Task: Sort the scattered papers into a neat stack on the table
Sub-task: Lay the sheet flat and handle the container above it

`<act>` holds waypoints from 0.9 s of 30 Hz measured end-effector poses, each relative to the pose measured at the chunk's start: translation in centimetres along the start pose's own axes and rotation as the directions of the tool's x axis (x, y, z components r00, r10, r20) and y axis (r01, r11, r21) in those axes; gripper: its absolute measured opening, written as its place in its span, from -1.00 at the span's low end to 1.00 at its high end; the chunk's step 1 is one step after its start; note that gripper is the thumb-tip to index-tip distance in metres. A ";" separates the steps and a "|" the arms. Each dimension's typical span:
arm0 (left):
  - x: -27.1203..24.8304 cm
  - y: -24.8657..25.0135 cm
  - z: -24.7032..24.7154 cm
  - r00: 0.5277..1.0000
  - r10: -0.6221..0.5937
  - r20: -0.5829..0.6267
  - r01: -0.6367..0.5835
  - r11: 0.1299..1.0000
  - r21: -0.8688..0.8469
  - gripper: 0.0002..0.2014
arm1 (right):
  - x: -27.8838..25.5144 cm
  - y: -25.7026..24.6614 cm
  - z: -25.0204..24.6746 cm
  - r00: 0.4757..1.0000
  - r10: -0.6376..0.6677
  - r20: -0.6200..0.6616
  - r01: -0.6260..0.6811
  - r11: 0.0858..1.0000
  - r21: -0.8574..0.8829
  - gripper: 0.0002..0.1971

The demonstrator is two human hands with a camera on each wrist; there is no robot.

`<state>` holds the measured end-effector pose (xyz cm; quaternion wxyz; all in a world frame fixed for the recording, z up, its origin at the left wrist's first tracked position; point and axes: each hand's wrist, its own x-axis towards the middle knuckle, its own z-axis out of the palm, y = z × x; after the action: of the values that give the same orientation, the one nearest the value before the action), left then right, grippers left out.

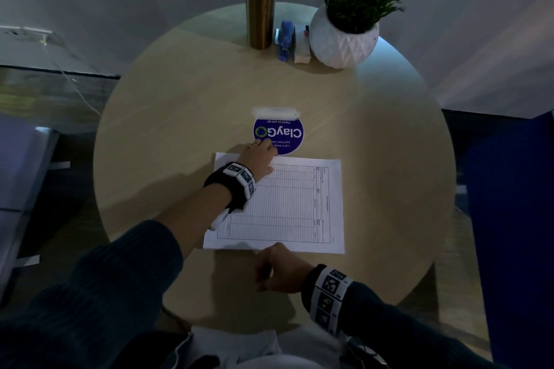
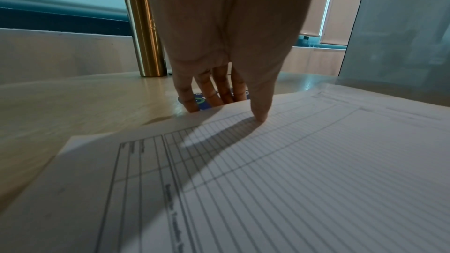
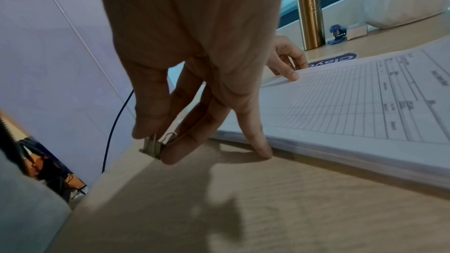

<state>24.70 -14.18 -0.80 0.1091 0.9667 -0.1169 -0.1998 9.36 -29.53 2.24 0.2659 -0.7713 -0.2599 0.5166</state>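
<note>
A squared stack of lined form papers lies mid-table, nearer my edge. My left hand is at its far left edge, with the thumb on the top sheet and the fingers down behind the edge, pinching it. The right wrist view shows that edge slightly raised. My right hand sits at the near edge and pinches a small metal binder clip between thumb and middle finger. Its index fingertip touches the side of the stack.
The round wooden table carries a taped blue ClayGo sticker just beyond the stack. At its far rim stand a gold bottle, a blue stapler, a small white box and a potted plant. A blue chair is at the right.
</note>
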 end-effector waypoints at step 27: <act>-0.8 -0.3 0.4 0.999 0.045 -0.016 -0.046 0.999 -0.015 -0.56 | -0.1 -0.4 -1.0 0.993 -0.100 -0.060 0.101 0.995 0.006 -0.89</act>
<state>23.91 -13.77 -0.91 0.1220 0.9645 -0.1364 -0.1905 10.25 -29.40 2.92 0.3029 -0.7711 -0.2878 0.4805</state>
